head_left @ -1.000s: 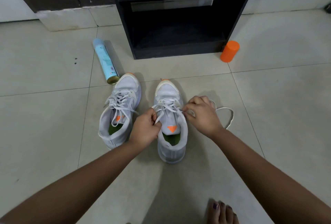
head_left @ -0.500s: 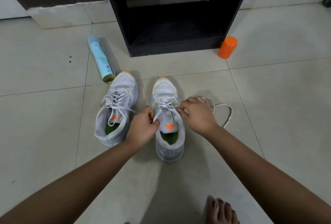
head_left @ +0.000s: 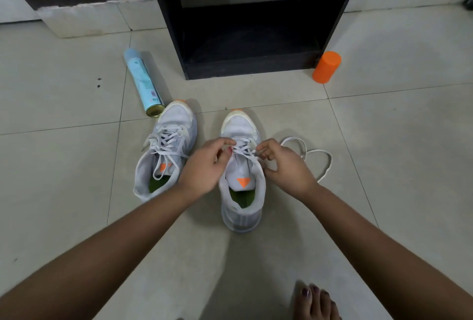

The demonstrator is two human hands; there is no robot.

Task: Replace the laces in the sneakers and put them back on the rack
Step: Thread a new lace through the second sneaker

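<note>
Two white sneakers with orange tongue marks stand on the tiled floor, toes toward the rack. The left sneaker (head_left: 166, 155) is laced, its lace ends loose. My hands work over the right sneaker (head_left: 242, 191). My left hand (head_left: 204, 166) pinches the white lace (head_left: 320, 152) at the left eyelets, fingers curled. My right hand (head_left: 286, 166) pinches the lace at the right eyelets. The lace's free end loops on the floor to the right. The black rack (head_left: 252, 63) stands open just beyond.
A light-blue spray can (head_left: 143, 81) lies on the floor, touching the left sneaker's toe. An orange cylinder (head_left: 326, 67) stands at the rack's right front corner. My bare foot (head_left: 314, 301) shows at the bottom edge. Pale floor tiles spread on both sides.
Both hands have shifted toward the toe along the right sneaker's lacing and their fingers have loosened from tight fists into pinches. The camera view has tilted slightly.
</note>
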